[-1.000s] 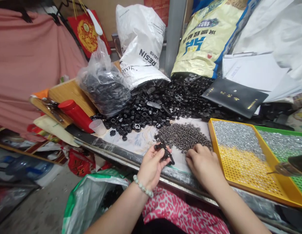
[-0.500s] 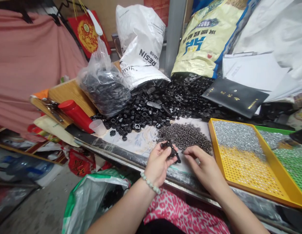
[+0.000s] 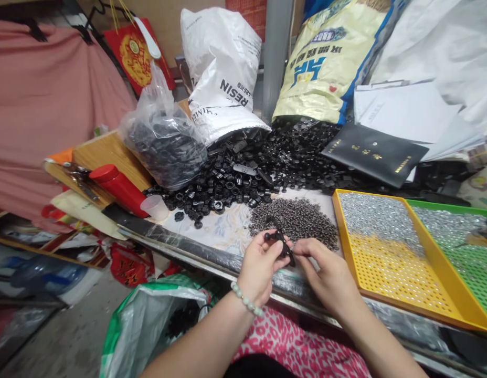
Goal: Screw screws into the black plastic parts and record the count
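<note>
A black plastic part [image 3: 281,244] with an uneven outline is gripped in my left hand [image 3: 261,262], above the table's front edge. My right hand [image 3: 326,270] meets it from the right, thumb and forefinger pinched at the part's side. Whatever sits between those fingertips is too small or hidden to make out. Just behind both hands spreads a heap of small dark metal pieces [image 3: 294,220]. Farther back lies a pile of black round plastic pieces [image 3: 223,194].
To the right stand a yellow perforated tray [image 3: 401,273] and a green tray [image 3: 474,273], both with small silvery pieces. A red bottle [image 3: 119,189] and a clear cup [image 3: 155,208] are at left. Bags, including a white resin sack [image 3: 223,68], line the back; an open sack [image 3: 129,315] is below.
My right hand has moved left, its fingertips now at the black part. My left hand has turned the part slightly and shifted a little right. The camera view has shifted slightly.
</note>
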A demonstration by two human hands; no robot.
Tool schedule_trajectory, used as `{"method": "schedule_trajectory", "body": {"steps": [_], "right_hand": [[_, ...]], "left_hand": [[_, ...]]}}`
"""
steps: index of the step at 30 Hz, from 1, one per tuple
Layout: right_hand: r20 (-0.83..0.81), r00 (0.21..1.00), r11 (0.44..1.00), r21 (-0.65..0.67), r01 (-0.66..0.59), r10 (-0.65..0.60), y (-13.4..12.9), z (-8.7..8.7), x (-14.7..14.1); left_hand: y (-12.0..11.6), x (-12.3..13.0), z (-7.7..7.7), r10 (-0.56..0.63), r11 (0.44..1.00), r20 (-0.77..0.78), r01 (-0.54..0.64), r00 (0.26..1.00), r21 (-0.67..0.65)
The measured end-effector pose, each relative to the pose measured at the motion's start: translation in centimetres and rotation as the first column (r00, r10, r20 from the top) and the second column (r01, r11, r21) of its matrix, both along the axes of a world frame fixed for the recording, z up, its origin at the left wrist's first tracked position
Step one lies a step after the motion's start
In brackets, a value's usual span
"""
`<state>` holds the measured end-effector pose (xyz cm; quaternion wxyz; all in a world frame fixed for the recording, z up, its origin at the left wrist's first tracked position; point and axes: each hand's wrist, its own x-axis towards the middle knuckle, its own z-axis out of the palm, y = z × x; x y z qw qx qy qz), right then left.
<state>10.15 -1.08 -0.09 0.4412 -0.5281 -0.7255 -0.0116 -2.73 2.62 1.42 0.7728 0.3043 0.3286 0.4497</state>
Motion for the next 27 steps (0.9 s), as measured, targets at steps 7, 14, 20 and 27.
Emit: {"method": "schedule_trajectory", "body": {"steps": [7,14,20,27], "right_hand": [[0.047,0.99,0.984,0.132,0.124,-0.131,-0.7,-0.9,-1.2],[-0.059,0.993,0.992,0.061,0.108,-0.105,-1.6,-0.5,-0.9],[-0.44,0.891,0.953,-0.302,-0.032,-0.109,-0.9,1.2,1.0],[-0.822,0.526,0.839,-0.434,-0.328,-0.22,-0.7,0.1,-0.3]], "left_hand": [[-0.8,1.0,-0.2,0.068,0.997,0.015,-0.067,0.998,-0.032],[-0.9,0.9,-0.4,0.02,1.0,0.071,-0.018,0.997,-0.024],[-0.8,-0.1,0.0,-0.168,0.984,0.094,0.173,0.981,-0.047],[-1.2,0.2,-0.2,-0.16,0.987,0.088,0.161,0.983,-0.003]]}}
